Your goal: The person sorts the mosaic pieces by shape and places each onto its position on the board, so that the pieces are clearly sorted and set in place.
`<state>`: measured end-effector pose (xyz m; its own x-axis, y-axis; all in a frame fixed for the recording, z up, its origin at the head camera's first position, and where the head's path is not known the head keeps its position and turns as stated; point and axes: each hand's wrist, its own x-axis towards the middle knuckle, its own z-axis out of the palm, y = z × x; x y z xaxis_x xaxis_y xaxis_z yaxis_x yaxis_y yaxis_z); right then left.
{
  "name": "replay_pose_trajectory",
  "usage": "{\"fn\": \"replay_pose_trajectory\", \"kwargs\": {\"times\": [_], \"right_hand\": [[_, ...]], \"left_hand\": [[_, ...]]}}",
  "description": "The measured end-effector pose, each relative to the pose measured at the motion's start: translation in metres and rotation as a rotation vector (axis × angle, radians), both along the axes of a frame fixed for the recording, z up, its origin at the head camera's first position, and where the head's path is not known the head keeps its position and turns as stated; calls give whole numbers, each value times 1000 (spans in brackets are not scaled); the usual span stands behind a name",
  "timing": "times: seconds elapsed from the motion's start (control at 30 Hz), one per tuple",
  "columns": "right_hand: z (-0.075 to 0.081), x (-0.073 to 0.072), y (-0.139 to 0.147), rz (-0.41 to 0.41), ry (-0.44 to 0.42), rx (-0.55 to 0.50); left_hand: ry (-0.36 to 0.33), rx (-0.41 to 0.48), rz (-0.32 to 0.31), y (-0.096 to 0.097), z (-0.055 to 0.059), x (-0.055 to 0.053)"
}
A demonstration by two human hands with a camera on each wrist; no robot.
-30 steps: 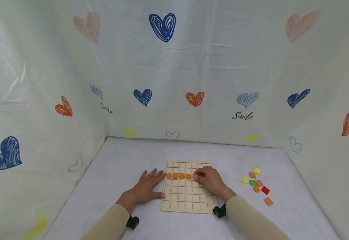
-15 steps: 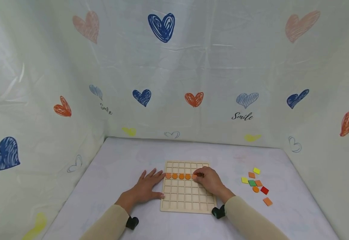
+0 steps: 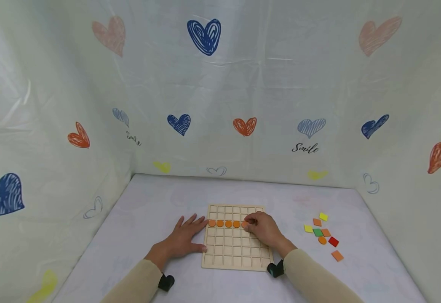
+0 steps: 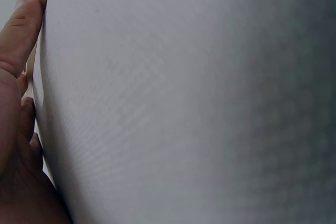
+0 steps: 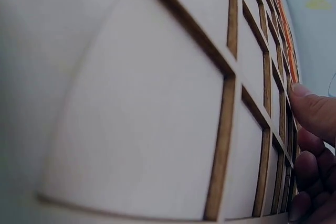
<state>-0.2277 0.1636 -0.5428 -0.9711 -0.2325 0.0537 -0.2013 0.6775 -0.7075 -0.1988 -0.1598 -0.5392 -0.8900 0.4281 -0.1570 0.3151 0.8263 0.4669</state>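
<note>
A wooden grid board (image 3: 226,251) lies on the table, its square cells bounded by raised strips. Along its third row from the far edge sits a run of orange discs (image 3: 220,223). My right hand (image 3: 264,229) pinches the rightmost orange disc (image 3: 244,224) of that run between thumb and curled fingers, down at its cell. In the right wrist view, the thumb (image 5: 310,103) reaches that row across the cells. My left hand (image 3: 182,238) lies spread at the board's left side, fingertips and thumb on its edge; the left wrist view shows the thumb (image 4: 23,30) against that edge.
Right of the board lie loose pieces: yellow squares (image 3: 323,216), orange squares (image 3: 337,256), a green square (image 3: 317,232), a red square (image 3: 333,242) and another orange disc (image 3: 322,240). A heart-printed curtain (image 3: 220,84) rises behind the white table (image 3: 167,189).
Both hands keep their places, the right fingers still at the rightmost disc of the row. Only a very slight shift of the head camera's view shows.
</note>
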Motion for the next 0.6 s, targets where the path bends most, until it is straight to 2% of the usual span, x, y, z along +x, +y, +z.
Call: {"fn": "replay_pose_trajectory", "kwargs": {"times": [0.27,0.6], "right_hand": [[-2,-1,5,-2,-6,-63],[0,-3,11,-61,-51,-161]], "left_hand": [[-6,5,1,1,2,2],[-5,-6,4,1,2,1]]}}
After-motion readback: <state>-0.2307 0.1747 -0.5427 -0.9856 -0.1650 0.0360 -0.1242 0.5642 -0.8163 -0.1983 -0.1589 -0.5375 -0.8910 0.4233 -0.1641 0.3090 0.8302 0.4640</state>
